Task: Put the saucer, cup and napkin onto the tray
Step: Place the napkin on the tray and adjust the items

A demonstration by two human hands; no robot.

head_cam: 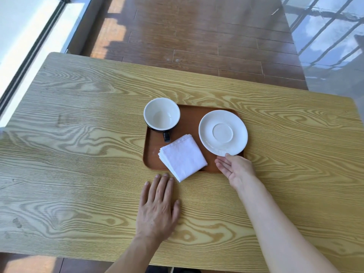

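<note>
Saucer [223, 133] rim meets the thumb tip of the right grip [235, 170], which is open, palm up, fingers straight; the saucer sits on the right end of the tray [189, 119], overhanging its edge. Left grip [157, 205] lies flat and open on the tabletop [78, 154] just beside the napkin [183, 157], which overlaps the tray's near rim; the cup [162, 113] stands at the far left corner

looks like a café or dining spot: wood-grain table [78, 134], plank floor [197, 36], big window [29, 46]

One tray [189, 117]; one cup [162, 113]; one saucer [223, 133]; one napkin [183, 157]; two hands.
</note>
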